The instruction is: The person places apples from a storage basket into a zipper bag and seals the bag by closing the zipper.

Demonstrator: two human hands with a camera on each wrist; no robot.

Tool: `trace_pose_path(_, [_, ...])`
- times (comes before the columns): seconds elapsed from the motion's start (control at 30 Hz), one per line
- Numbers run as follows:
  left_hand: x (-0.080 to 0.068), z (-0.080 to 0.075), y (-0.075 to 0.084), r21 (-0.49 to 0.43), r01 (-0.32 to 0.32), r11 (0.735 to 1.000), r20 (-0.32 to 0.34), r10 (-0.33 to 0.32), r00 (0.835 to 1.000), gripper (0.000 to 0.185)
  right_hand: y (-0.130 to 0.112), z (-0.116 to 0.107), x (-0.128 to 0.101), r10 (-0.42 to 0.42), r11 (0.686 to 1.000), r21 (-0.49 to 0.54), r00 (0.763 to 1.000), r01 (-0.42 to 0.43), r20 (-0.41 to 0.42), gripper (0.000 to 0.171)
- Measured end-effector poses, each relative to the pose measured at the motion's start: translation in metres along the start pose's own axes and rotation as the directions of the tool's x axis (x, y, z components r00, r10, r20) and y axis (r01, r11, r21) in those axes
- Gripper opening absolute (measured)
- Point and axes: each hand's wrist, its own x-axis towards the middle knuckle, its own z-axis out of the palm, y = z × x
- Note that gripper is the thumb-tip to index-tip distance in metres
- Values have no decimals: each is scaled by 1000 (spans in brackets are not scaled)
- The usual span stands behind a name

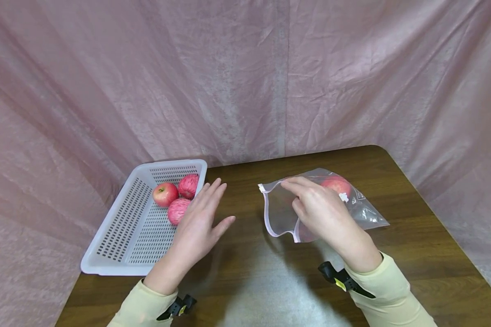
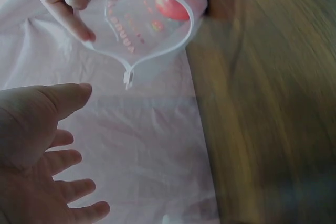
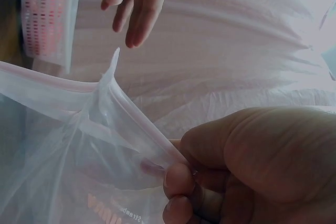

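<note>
Head view: left on the surface point(image 1: 429, 254), a white basket point(image 1: 118, 270) holds three apples point(image 1: 165, 194); beside it, the left hand point(image 1: 198, 222) extends, grasping nothing; rightward, the right hand point(image 1: 321, 206) pinches the mouth of a clear bag point(image 1: 366, 212) containing another apple point(image 1: 336, 185).

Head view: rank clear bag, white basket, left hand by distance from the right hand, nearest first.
1. Clear bag: on the right side, its rim pinched by the right hand.
2. Left hand: off to the left of the bag, fingers extended.
3. White basket: farthest left, its right rim partly behind the left hand in this view.
</note>
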Motion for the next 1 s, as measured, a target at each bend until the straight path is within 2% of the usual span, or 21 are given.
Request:
trace_pose_path(0.53, [-11,-12,-18,30,53,998,20,-53,998,83,-2,0,-1,-12,1000,-6,1000,12,0,51])
trace_pose_path(1.0, [-14,-22,-37,110,76,991,37,-80,996,84,-2,0,-2,-13,1000,-3,1000,13,1,51])
